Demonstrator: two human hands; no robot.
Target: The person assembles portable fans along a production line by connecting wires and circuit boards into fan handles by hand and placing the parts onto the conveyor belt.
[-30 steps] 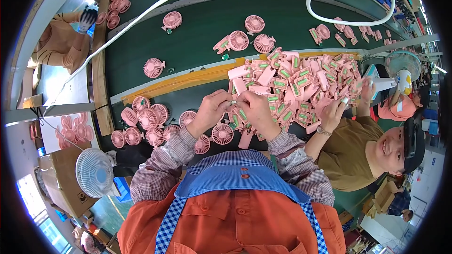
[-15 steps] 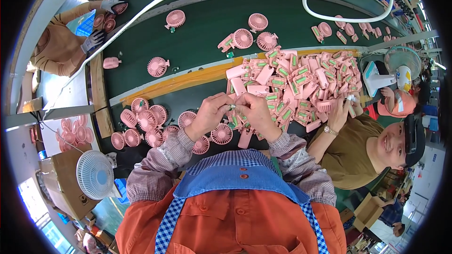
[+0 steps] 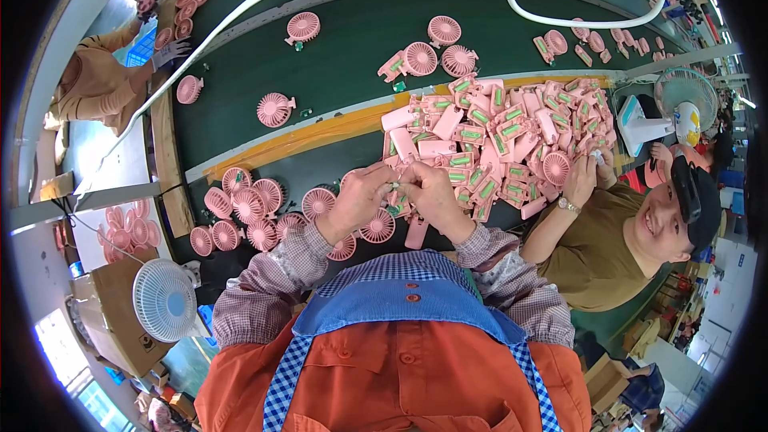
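Note:
My left hand (image 3: 362, 198) and my right hand (image 3: 434, 197) meet in front of my chest, fingertips pinched together. Between them is a small greenish part (image 3: 395, 186), mostly hidden by the fingers, so its exact kind cannot be made out. Just beyond and to the right of my right hand lies a large heap of pink fan handles (image 3: 448, 122), many with green inserts showing. Left of my left hand, round pink fan heads (image 3: 249, 205) sit in a group on the dark work surface.
A green conveyor belt (image 3: 352, 56) with scattered fan parts runs beyond a yellow-taped edge (image 3: 304, 134). A white hose (image 3: 264, 6) crosses above. At right, a co-worker (image 3: 600, 248) works by the heap; another person (image 3: 104, 88) stands far left. A white desk fan (image 3: 165, 300) stands near left.
My hands keep nearly the same place and pinch. Fan parts on the belt have shifted slightly right. The far-left person's hands have moved, and a round fan head now shows beside the right co-worker's hand.

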